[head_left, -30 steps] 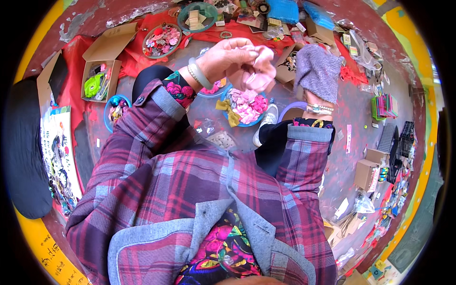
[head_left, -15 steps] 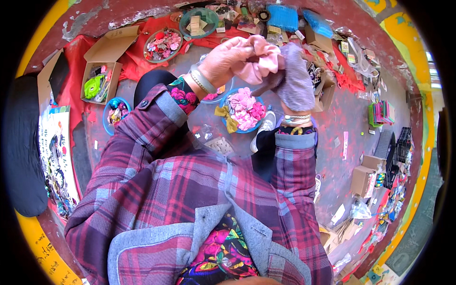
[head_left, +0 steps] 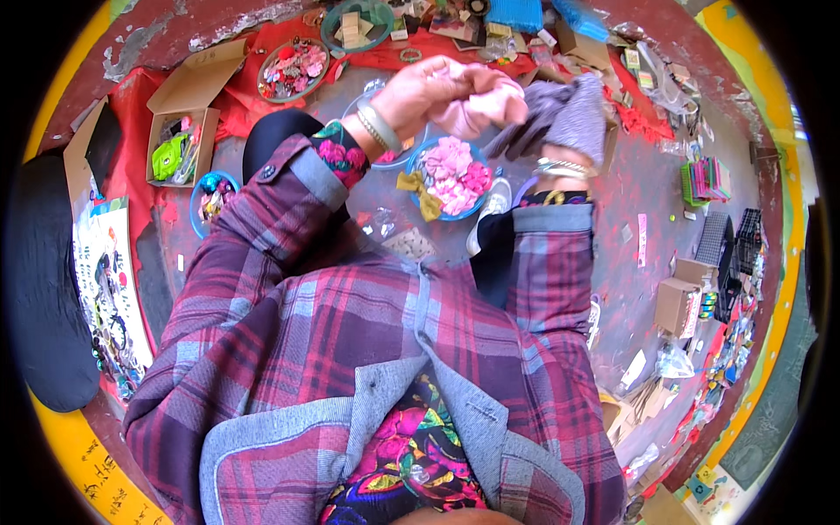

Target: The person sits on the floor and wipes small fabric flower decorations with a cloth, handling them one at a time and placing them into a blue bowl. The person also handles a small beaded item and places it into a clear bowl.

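A pink fabric scrunchie (head_left: 481, 98) is pinched between the thumb and fingers of my left hand (head_left: 416, 96), raised well in front of me. Just to its right is my right hand (head_left: 560, 122), which wears a fuzzy grey-mauve glove (head_left: 582, 109). The gloved fingers stretch leftward, slightly spread and blurred, close beside the scrunchie; whether they touch it is hard to see. Below both hands a blue bowl (head_left: 457, 216) sits on the floor, filled with pink scrunchies (head_left: 451, 166). A mustard scrunchie (head_left: 423, 194) hangs over the bowl's left side.
A smaller blue basket (head_left: 196, 220) stands at left, near an open cardboard box (head_left: 206, 166) holding a bright green item. Farther off are a round tray of pink and red pieces (head_left: 297, 70) and a green bowl (head_left: 387, 39). One white shoe (head_left: 493, 206) is beside the scrunchie bowl.
My gloved right hand has moved a little right, away from the scrunchie, and its fingers have spread. The scrunchie stays in my left hand. The view has shifted slightly.
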### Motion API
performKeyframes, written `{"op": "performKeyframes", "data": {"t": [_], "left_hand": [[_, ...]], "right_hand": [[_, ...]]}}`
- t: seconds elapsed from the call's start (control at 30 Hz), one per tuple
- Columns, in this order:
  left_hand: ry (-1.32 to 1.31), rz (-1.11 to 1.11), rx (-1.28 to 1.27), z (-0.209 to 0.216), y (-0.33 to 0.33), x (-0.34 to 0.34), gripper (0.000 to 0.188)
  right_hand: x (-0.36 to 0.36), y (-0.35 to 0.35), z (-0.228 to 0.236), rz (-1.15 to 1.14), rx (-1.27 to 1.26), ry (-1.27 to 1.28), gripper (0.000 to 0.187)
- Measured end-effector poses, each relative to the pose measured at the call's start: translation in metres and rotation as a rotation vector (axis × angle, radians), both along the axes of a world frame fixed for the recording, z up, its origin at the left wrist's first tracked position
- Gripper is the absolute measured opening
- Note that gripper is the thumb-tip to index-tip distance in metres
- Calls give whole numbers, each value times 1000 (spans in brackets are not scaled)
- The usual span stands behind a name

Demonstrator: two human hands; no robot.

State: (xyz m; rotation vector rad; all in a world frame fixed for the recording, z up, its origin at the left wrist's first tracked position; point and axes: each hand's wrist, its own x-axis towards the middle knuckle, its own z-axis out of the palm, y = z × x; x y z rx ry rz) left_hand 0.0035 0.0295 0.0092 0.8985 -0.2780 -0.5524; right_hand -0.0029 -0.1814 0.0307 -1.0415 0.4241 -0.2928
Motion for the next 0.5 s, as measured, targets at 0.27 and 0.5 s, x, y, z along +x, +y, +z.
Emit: {"op": "performKeyframes", "data": {"t": [0.27, 0.5], "left_hand": [[165, 119, 270, -57, 10, 19, 16], [-1119, -174, 1347, -135, -13, -7, 5]], "right_hand": [[-20, -40, 2, -57, 180, -53, 27], [-24, -81, -25, 200, 305, -161, 26]]}}
